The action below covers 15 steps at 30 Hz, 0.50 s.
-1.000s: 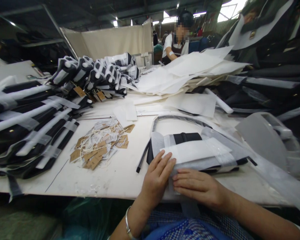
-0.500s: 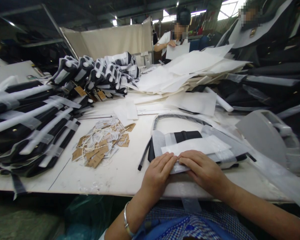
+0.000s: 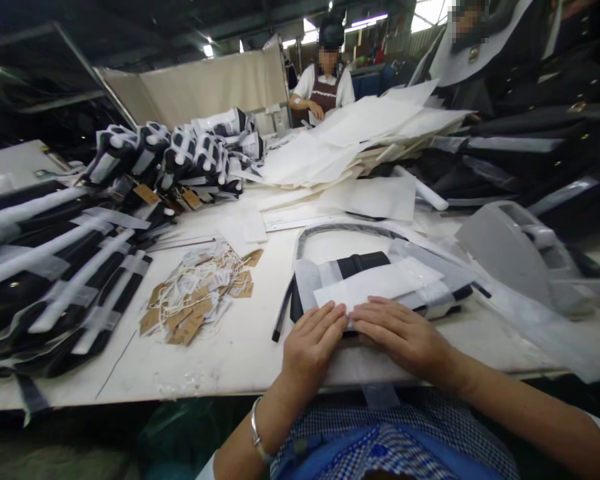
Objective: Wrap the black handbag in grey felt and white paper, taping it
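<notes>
pressing white wrapping paper (image 3: 380,283) flat over the black bag (image 3: 367,267) at lower centre, left hand (image 3: 313,343) and right hand (image 3: 405,337) lie open, palms down; next seems a careful fold.

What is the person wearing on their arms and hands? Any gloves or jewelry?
No gloves: both hands are bare. The left hand has a thin silver bangle around its wrist. The right hand has no ring or watch that shows, and the forearm behind it is bare too. No sleeves reach the forearms. Near the body there is blue-and-white checked clothing.
</notes>
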Tool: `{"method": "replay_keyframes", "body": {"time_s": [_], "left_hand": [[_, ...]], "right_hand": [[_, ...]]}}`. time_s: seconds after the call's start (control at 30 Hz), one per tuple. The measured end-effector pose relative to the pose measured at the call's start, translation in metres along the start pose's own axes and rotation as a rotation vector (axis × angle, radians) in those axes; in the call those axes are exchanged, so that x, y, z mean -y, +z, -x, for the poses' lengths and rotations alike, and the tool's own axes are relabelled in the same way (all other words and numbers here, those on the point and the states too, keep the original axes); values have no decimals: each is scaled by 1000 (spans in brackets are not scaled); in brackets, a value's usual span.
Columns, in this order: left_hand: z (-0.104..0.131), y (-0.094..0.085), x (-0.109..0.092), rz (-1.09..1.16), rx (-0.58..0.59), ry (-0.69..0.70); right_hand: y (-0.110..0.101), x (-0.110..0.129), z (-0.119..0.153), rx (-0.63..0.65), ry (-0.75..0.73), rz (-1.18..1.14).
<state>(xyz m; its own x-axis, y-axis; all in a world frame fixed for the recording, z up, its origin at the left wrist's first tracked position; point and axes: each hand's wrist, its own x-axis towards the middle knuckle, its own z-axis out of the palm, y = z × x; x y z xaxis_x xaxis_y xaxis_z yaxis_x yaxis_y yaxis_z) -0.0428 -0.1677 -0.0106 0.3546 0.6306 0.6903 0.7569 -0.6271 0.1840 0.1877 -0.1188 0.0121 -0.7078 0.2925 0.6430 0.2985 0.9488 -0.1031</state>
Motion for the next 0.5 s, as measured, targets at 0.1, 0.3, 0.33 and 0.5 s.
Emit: {"method": "replay_keyframes", "body": {"time_s": [0.1,0.3,0.33,0.5], "left_hand": [[0,-1,-1,8,7,-13],[-1,1,-2,-12,-35,-12],[-1,1,-2,-12,-38,-9],[0,2,-2,-32,-41,-8]], "right_hand": [[-15,12,31,152,-40,-77],[1,30,73,309,-1,4],[7,32,74,261,16,9],[27,43,64,50,56,-71]]}}
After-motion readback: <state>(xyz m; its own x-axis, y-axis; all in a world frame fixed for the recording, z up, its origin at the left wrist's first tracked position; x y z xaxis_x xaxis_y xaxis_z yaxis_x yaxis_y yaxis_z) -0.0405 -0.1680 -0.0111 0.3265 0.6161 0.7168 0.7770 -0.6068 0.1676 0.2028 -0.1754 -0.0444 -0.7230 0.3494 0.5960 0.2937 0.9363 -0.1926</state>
